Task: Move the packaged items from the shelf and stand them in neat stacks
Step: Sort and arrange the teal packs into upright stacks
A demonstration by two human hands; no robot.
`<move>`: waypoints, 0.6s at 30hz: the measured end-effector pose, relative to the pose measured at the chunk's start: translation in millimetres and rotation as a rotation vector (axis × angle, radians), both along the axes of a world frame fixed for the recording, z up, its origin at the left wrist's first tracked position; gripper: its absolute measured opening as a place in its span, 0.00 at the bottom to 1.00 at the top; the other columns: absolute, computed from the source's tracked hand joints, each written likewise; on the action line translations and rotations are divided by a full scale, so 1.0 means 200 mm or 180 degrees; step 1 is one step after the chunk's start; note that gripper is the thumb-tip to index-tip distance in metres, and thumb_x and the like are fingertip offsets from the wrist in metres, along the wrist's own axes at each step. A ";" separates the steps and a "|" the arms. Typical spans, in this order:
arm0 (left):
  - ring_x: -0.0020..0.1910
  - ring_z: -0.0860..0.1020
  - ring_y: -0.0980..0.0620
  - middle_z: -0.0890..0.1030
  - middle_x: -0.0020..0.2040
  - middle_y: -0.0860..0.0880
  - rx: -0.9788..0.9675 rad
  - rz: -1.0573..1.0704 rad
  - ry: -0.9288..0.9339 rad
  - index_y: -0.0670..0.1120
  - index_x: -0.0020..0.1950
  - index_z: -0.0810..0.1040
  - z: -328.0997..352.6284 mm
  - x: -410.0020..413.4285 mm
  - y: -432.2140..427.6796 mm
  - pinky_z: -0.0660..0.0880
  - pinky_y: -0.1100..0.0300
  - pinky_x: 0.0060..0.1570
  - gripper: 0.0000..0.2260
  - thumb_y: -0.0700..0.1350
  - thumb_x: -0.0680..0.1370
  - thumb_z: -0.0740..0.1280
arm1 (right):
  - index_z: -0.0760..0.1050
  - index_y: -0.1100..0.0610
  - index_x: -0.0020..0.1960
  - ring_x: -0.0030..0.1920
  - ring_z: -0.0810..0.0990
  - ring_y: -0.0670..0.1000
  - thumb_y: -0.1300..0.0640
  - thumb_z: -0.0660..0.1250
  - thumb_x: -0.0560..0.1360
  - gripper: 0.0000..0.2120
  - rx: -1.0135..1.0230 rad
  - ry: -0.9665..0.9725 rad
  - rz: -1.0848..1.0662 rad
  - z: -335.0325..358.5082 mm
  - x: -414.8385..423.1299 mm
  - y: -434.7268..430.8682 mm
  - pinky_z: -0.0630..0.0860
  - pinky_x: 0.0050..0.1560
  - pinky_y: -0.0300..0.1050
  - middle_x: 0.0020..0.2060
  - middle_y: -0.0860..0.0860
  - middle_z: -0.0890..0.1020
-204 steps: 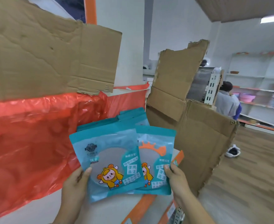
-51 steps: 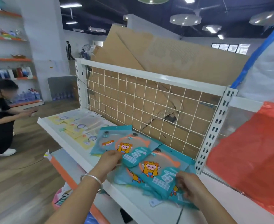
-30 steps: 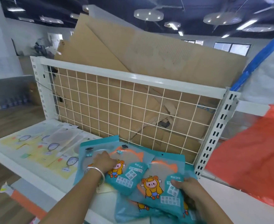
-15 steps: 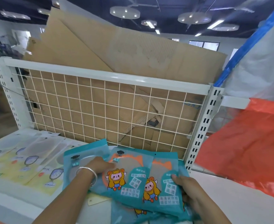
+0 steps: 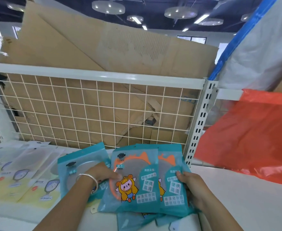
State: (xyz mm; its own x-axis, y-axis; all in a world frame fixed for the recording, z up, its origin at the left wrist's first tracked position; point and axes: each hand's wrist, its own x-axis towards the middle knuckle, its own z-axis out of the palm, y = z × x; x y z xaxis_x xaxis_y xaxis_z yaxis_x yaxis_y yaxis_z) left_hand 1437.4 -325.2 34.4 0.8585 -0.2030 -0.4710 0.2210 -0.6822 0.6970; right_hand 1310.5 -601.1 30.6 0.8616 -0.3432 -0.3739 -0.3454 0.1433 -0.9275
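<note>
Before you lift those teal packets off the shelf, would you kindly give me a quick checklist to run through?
1. Left hand grips the front packet at its left edge: ok.
2. Right hand grips the second packet at its right edge: ok.
3. Those two packets squared together: not ok, fanned sideways.
4. Loose packets underneath gathered: not ok.
5. Left packet, under the left wrist, gathered: not ok.
6. Count of packets in the right hand: cannot tell.

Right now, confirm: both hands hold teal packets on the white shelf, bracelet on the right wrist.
Wrong wrist: the head view shows the bracelet on the left wrist. Left hand and right hand hold teal packets on the white shelf.
</note>
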 end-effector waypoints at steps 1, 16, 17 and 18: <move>0.33 0.75 0.55 0.80 0.37 0.49 0.0058 -0.0129 0.0035 0.44 0.42 0.78 -0.01 0.00 0.01 0.70 0.65 0.32 0.14 0.53 0.68 0.75 | 0.78 0.67 0.46 0.38 0.82 0.59 0.60 0.65 0.77 0.09 0.0032 -0.0017 -0.0046 0.00 -0.01 0.00 0.79 0.39 0.49 0.38 0.61 0.84; 0.33 0.70 0.51 0.75 0.37 0.42 -0.1385 -0.0991 -0.0256 0.30 0.49 0.77 0.08 -0.13 -0.58 0.69 0.64 0.32 0.15 0.43 0.75 0.70 | 0.76 0.68 0.44 0.25 0.78 0.46 0.64 0.59 0.80 0.10 -0.0456 -0.0614 -0.1349 0.12 -0.56 -0.33 0.72 0.24 0.32 0.31 0.55 0.81; 0.35 0.72 0.50 0.78 0.37 0.42 -0.1461 -0.1086 -0.0375 0.31 0.47 0.78 0.10 -0.16 -0.67 0.70 0.62 0.35 0.14 0.44 0.74 0.70 | 0.75 0.66 0.42 0.26 0.77 0.46 0.63 0.59 0.80 0.11 -0.0645 -0.0698 -0.1517 0.13 -0.62 -0.40 0.72 0.25 0.32 0.31 0.54 0.79; 0.36 0.74 0.49 0.80 0.37 0.44 -0.1536 -0.1156 -0.0490 0.33 0.46 0.79 0.11 -0.20 -0.76 0.71 0.60 0.37 0.12 0.44 0.74 0.70 | 0.74 0.64 0.40 0.29 0.76 0.47 0.63 0.59 0.80 0.12 -0.0846 -0.0742 -0.1658 0.13 -0.69 -0.48 0.72 0.27 0.33 0.32 0.54 0.79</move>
State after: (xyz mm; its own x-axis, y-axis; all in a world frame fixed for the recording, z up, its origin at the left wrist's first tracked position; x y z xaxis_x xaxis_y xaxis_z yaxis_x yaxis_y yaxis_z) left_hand 1396.6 -477.6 55.5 0.7455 -0.6538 -0.1295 -0.0936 -0.2952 0.9509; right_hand 1173.5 -696.7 56.0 0.6049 -0.7953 -0.0407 -0.0768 -0.0074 -0.9970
